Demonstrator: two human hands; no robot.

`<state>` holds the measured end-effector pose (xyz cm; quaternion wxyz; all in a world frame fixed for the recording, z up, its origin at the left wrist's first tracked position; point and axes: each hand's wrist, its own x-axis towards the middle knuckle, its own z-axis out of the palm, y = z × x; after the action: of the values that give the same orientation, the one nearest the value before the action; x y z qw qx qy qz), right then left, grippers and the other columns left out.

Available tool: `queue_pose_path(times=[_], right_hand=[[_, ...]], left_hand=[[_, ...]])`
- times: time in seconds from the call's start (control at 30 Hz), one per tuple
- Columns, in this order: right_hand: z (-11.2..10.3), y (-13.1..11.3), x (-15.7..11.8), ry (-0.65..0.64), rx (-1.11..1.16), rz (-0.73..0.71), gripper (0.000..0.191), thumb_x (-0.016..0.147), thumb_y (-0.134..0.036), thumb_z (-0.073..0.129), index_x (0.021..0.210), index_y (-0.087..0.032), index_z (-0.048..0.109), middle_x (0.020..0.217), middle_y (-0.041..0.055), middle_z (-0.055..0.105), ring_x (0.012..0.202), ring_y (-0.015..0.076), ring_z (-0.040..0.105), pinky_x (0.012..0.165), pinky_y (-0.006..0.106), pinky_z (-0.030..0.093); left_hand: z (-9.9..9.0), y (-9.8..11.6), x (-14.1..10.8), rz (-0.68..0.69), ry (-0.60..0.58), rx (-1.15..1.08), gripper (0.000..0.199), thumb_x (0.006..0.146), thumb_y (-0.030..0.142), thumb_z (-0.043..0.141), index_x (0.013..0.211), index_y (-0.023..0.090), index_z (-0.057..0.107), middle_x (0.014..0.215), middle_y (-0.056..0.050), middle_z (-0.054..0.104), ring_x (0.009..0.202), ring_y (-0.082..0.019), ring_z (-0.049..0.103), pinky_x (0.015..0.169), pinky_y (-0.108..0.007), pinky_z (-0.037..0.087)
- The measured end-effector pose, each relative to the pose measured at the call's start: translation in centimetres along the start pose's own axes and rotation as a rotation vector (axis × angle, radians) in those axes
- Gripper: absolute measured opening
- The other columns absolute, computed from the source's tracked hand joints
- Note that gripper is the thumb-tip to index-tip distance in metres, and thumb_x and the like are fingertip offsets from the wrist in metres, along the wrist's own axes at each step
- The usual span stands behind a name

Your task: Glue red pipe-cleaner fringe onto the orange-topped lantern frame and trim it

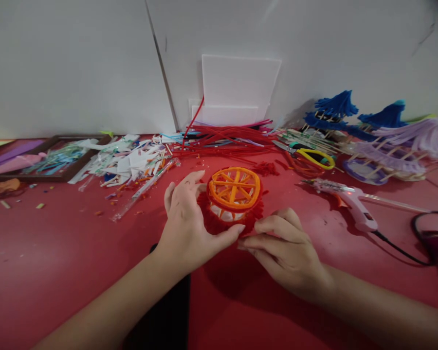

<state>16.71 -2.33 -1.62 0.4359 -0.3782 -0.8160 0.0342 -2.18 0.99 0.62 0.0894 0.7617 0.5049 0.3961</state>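
A round craft model made of pipe cleaners [234, 188] stands on the red table in front of me. Its top is an orange ring with crossing orange spokes, pale sticks show beneath, and a red fringe [253, 212] runs round the lower part. My left hand [186, 226] curves round the model's left side, thumb along the front and fingers behind, holding it. At the front right edge, my right hand [286, 248] has its fingers pinched together on the red fringe. The exact bit between those fingertips is hidden.
A pink glue gun [355, 206] with its cord lies at the right, near yellow-handled scissors [316, 158]. Red pipe cleaners [229, 138] are heaped at the back. Paper scraps [131, 160] lie left, and blue-roofed models [337, 104] stand back right.
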Motion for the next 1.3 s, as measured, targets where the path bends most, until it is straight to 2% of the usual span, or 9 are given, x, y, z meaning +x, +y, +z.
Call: queue_pose_path(times=[0.23, 0.3, 0.43, 0.57, 0.83, 0.93, 1.03, 1.2, 1.3], right_hand=[[0.0, 0.2, 0.0, 0.003, 0.032, -0.013, 0.014, 0.084, -0.013, 0.059, 0.085, -0.023, 0.069, 0.077, 0.0007, 0.056, 0.075, 0.0133, 0.046, 0.069, 0.028, 0.039], [-0.2, 0.4, 0.1, 0.018, 0.041, -0.038, 0.009, 0.085, -0.022, 0.061, 0.087, -0.022, 0.069, 0.077, 0.0011, 0.052, 0.075, 0.0131, 0.046, 0.068, 0.029, 0.038], [-0.3, 1.0, 0.2, 0.067, -0.046, -0.111, 0.021, 0.079, -0.042, 0.066, 0.089, -0.023, 0.069, 0.082, 0.0012, 0.048, 0.079, 0.0142, 0.047, 0.073, 0.033, 0.035], [-0.2, 1.2, 0.3, 0.075, -0.086, -0.106, 0.006, 0.082, -0.029, 0.064, 0.084, -0.026, 0.07, 0.085, 0.0008, 0.047, 0.082, 0.0144, 0.047, 0.075, 0.033, 0.033], [-0.1, 0.7, 0.5, 0.03, -0.057, -0.052, 0.015, 0.086, -0.024, 0.059, 0.078, -0.028, 0.071, 0.082, 0.0008, 0.047, 0.084, 0.015, 0.045, 0.076, 0.033, 0.032], [-0.6, 1.2, 0.6, 0.009, -0.037, -0.106, 0.013, 0.087, -0.023, 0.057, 0.085, -0.026, 0.07, 0.083, 0.0012, 0.049, 0.083, 0.0146, 0.046, 0.076, 0.033, 0.034], [-1.4, 2.1, 0.7, -0.02, -0.042, -0.208, 0.015, 0.085, -0.029, 0.06, 0.096, -0.021, 0.067, 0.085, 0.002, 0.051, 0.081, 0.0137, 0.049, 0.076, 0.033, 0.037], [-1.8, 3.0, 0.6, 0.001, -0.088, -0.277, 0.011, 0.078, -0.025, 0.069, 0.089, -0.023, 0.068, 0.083, 0.0018, 0.057, 0.081, 0.0148, 0.051, 0.074, 0.033, 0.04], [-1.6, 2.6, 0.5, 0.033, -0.122, -0.296, 0.011, 0.076, -0.022, 0.071, 0.086, -0.025, 0.068, 0.077, 0.0006, 0.061, 0.078, 0.0148, 0.051, 0.071, 0.032, 0.041]], left_hand=[[0.0, -0.2, 0.1, 0.024, -0.001, 0.0, 0.097, 0.055, 0.047, 0.08, 0.131, 0.022, 0.025, 0.124, -0.015, 0.05, 0.118, -0.034, 0.052, 0.103, -0.058, 0.034], [0.0, -0.2, 0.1, 0.034, 0.006, -0.002, 0.098, 0.054, 0.047, 0.08, 0.131, 0.022, 0.025, 0.125, -0.016, 0.05, 0.119, -0.034, 0.052, 0.103, -0.058, 0.034], [0.0, -0.2, 0.1, 0.034, 0.007, -0.015, 0.097, 0.054, 0.044, 0.081, 0.131, 0.024, 0.025, 0.128, -0.015, 0.048, 0.119, -0.034, 0.052, 0.104, -0.057, 0.034], [0.0, -0.2, 0.2, 0.025, -0.009, -0.021, 0.097, 0.056, 0.043, 0.08, 0.132, 0.024, 0.024, 0.127, -0.015, 0.048, 0.118, -0.033, 0.053, 0.103, -0.058, 0.035], [0.0, 0.0, 0.1, 0.025, -0.015, -0.015, 0.097, 0.058, 0.043, 0.079, 0.133, 0.023, 0.021, 0.126, -0.016, 0.049, 0.121, -0.034, 0.05, 0.104, -0.059, 0.034], [-0.2, -0.3, 0.2, 0.048, -0.028, -0.017, 0.098, 0.059, 0.042, 0.078, 0.134, 0.022, 0.019, 0.13, -0.018, 0.045, 0.123, -0.034, 0.049, 0.103, -0.059, 0.036], [-0.9, -1.2, 0.9, 0.143, -0.098, -0.03, 0.1, 0.058, 0.04, 0.079, 0.135, 0.023, 0.018, 0.138, -0.02, 0.037, 0.128, -0.036, 0.043, 0.102, -0.058, 0.038], [-2.5, -2.4, 1.9, 0.302, -0.249, -0.014, 0.093, 0.063, 0.034, 0.075, 0.135, 0.025, 0.018, 0.142, -0.018, 0.031, 0.132, -0.036, 0.039, 0.106, -0.057, 0.035], [-2.3, -1.8, 1.5, 0.263, -0.192, 0.003, 0.088, 0.065, 0.035, 0.074, 0.134, 0.025, 0.021, 0.142, -0.019, 0.031, 0.135, -0.036, 0.034, 0.106, -0.059, 0.032]])
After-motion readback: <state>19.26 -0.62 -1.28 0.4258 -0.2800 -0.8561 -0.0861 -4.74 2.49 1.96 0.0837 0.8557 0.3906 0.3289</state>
